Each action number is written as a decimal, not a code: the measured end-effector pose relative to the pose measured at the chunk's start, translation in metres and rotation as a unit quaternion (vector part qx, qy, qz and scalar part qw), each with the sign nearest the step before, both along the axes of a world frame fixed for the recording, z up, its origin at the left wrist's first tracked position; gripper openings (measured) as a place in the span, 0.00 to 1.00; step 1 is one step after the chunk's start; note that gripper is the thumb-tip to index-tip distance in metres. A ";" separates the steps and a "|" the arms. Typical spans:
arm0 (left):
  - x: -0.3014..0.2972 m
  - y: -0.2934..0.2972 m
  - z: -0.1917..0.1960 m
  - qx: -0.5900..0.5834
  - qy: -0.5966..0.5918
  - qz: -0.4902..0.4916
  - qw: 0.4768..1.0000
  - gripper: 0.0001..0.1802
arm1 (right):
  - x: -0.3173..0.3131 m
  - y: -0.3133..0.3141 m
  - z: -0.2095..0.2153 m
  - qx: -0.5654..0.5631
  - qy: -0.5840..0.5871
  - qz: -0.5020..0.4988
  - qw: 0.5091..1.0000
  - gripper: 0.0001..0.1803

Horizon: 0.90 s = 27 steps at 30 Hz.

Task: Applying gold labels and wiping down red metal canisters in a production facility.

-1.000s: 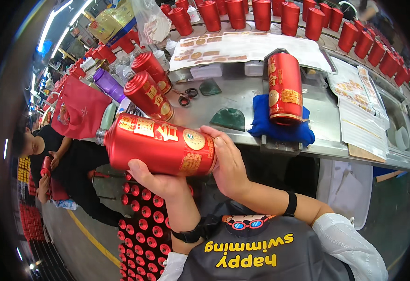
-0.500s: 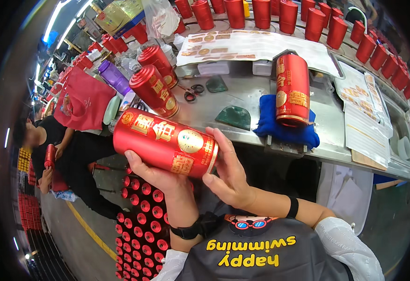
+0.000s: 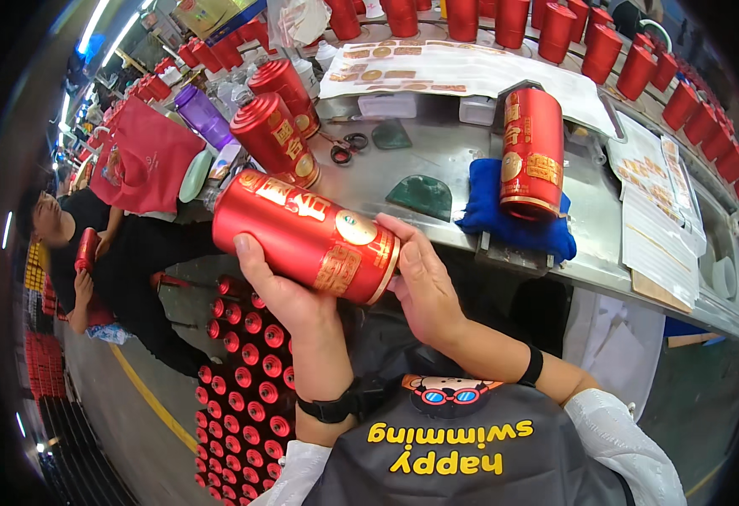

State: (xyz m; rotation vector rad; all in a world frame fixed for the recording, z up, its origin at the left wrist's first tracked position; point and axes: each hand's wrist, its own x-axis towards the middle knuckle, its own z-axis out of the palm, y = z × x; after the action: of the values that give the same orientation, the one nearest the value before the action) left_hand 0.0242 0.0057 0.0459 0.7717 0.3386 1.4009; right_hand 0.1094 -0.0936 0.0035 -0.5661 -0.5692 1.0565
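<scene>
A red bottle [image 3: 289,232] with gold lettering and a round gold emblem lies tilted across both my hands above the bench edge. My left hand [image 3: 289,295] is wrapped round its body from below, thumb on the near side. At the base end, my right hand [image 3: 427,291] holds the lower rim, fingers along the far side. Another red bottle [image 3: 531,156] lies on a folded blue cloth [image 3: 492,223] to the right. Beyond my hands are a dark green scraper [image 3: 420,198], a smaller green scraper [image 3: 391,133] and scissors [image 3: 344,150].
Two red bottles [image 3: 275,139] stand at the bench's left, near a purple tumbler [image 3: 203,116]. Gold sticker sheets [image 3: 462,67] lie at the back. Several red bottles [image 3: 555,34] line a curved conveyor. Below left are crated bottles [image 3: 251,363] and a seated person [image 3: 116,261] holding a bottle.
The bottle in my hands has rolled a little away from me, its lettering now higher on the far side. It has also shifted slightly to the right.
</scene>
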 end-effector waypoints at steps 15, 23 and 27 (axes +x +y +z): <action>-0.012 0.016 -0.023 0.007 0.024 -0.065 0.998 0.32 | 0.006 -0.002 0.002 -0.011 0.060 0.051 0.997 0.32; -0.003 0.015 -0.030 -0.036 -0.052 -0.091 0.994 0.32 | 0.002 -0.006 -0.018 0.021 -0.066 0.028 0.997 0.42; -0.004 0.014 -0.031 -0.053 -0.039 -0.077 0.995 0.31 | -0.002 -0.008 -0.016 0.048 -0.110 0.017 0.993 0.50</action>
State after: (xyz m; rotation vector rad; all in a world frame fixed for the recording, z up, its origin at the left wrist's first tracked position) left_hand 0.0205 0.0198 0.0146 0.6409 0.2847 1.2530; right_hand 0.1074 -0.1021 -0.0129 -0.5940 -0.8223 0.9998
